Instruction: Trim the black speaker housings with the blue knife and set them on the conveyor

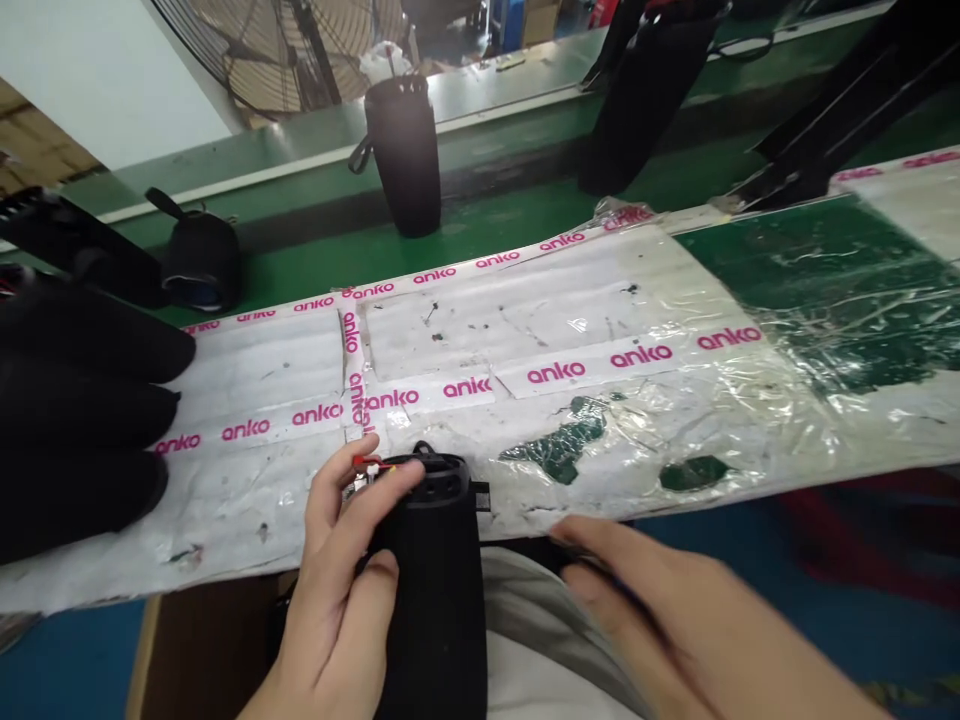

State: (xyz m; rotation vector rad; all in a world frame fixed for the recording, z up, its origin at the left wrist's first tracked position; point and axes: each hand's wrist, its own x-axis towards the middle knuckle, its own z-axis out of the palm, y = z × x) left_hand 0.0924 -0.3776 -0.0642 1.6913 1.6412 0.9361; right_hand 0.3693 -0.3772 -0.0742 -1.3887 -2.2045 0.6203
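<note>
A black fabric-covered cylinder [439, 600] stands upright at the table's near edge, its open end up. My left hand [349, 570] lies against its left side, with fingers over the rim beside a red wire and white connector [369, 468]. The fingers of this hand are apart, with the thumb against the cylinder. To the right of the cylinder, my right hand [645, 600] is closed, thumb and forefinger pressed together around a thin dark thing that is blurred. A small black tag [481, 497] sticks out from the cylinder's right side.
Several black cylinders [82, 420] lie at the left of the tape-covered table [420, 335]. Behind it, a green conveyor [300, 262] carries an upright black cylinder [409, 160], a shorter one [201, 258] and another [645, 100]. A large fan [262, 50] stands behind.
</note>
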